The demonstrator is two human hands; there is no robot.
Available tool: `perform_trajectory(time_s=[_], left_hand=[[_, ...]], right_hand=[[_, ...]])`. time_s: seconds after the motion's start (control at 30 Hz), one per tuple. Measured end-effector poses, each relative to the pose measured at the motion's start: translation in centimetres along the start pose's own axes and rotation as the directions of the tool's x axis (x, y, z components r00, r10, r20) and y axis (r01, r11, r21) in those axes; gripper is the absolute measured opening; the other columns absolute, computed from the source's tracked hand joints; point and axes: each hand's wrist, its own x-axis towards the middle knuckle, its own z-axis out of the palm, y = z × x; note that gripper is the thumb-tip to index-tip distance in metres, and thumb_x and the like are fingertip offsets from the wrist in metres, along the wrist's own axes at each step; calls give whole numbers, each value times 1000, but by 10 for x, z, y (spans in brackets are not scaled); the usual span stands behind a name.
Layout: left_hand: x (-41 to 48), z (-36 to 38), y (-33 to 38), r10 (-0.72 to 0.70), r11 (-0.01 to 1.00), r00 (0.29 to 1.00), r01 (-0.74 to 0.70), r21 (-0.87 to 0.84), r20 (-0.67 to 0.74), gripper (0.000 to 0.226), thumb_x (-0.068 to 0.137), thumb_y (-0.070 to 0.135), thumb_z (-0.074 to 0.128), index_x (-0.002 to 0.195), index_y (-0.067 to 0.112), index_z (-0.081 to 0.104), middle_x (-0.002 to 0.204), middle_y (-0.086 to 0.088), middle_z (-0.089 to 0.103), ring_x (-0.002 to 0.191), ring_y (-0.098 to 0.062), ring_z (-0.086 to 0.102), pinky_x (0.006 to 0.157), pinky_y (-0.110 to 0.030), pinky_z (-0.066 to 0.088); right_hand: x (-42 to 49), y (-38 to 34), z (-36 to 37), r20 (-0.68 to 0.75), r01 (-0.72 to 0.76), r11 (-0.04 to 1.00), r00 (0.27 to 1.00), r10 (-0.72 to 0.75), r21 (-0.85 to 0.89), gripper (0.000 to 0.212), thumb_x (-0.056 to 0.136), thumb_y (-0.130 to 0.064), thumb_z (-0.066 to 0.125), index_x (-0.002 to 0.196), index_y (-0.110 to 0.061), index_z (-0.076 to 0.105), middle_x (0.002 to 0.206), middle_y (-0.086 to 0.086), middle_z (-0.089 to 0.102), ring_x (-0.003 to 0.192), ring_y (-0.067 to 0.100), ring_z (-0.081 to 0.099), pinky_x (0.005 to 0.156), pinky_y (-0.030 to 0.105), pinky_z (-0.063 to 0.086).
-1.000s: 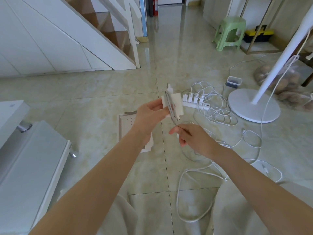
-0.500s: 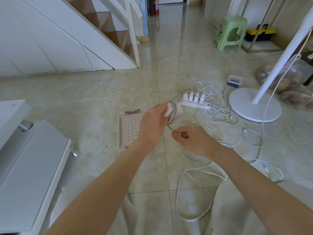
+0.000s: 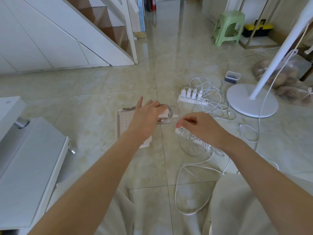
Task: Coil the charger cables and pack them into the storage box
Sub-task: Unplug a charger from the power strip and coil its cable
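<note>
White charger brick (image 3: 164, 113), cable (image 3: 171, 110) looped round it: gripped in the left hand (image 3: 147, 116) low over the floor (image 3: 101, 92) beside a perforated tray (image 3: 124, 121), likely so the coil cannot spring loose. Right hand (image 3: 198, 127): fingers curled, apparently pinching the cable's free end to keep it taut. Further chargers sit plugged in the power strip (image 3: 191, 100) beyond.

one wide-angle view from the person's head, facing forward and down. the left hand (image 3: 147, 116) and right hand (image 3: 199, 126) are close below it, over the floor (image 3: 94, 97).
</note>
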Motion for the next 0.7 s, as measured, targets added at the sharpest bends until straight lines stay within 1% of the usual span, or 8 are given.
perform_trajectory(time_s=[0.1,0.2,0.27,0.33,0.4,0.5,0.63,0.7], left_hand=[[-3,-2,-1,9,998,998,-5,-62,62,44,90,2,50,126,27,55,114,5,56,115,-15,45,118,-40,1],[-6,-7,1,31,974,998,-18,-224,55,46,86,0,52,123,27,60,109,5,57,113,-14,48,116,-38,-1],[-8,-10,5,53,938,997,-29,-346,62,50,83,-3,54,124,25,61,109,4,60,111,-14,50,116,-38,3],[-9,-14,6,67,896,995,-26,-444,78,52,81,-5,56,124,23,62,109,1,62,107,-16,54,111,-36,18],[-10,-19,4,72,851,991,-1,-525,115,52,81,-5,58,125,23,62,107,0,63,102,-16,55,97,-26,35],[-12,-27,2,90,742,982,45,-669,166,51,80,-6,62,123,21,63,101,9,64,94,-4,58,82,-6,40],[-13,-33,5,76,581,983,94,-809,169,57,79,-6,67,121,32,57,98,20,65,87,6,60,78,-9,47],[-12,-33,6,14,476,986,138,-869,164,57,79,-6,67,121,31,57,101,13,69,98,-7,64,84,-15,50]], right_hand=[[3,4,-7,-141,70,997,987,-72,-16,15,86,-28,61,81,-18,71,68,-7,62,55,0,50,58,14,39],[9,6,-14,-214,78,991,976,-52,112,9,84,-20,65,76,-18,69,69,-16,62,61,-12,53,61,0,37],[13,9,-15,-186,70,978,982,-33,197,12,84,-18,65,73,-23,66,70,-14,62,60,-10,53,61,-1,37],[15,11,-16,-133,71,953,991,-33,295,14,85,-16,65,75,-25,65,74,-9,62,63,-5,53,64,1,39],[16,11,-18,-87,69,903,996,-35,424,13,87,-14,62,79,-24,64,77,-7,62,68,-4,56,68,2,42],[20,12,-20,-29,37,838,999,-25,544,12,92,-14,55,85,-21,62,77,-5,61,70,-3,59,70,5,45],[24,15,-2,95,-61,743,996,-4,666,24,97,-18,46,105,1,58,95,9,58,86,16,56,81,32,52],[22,12,9,79,-73,760,996,29,646,28,98,-15,43,114,5,54,98,11,58,81,12,58,74,16,51]])
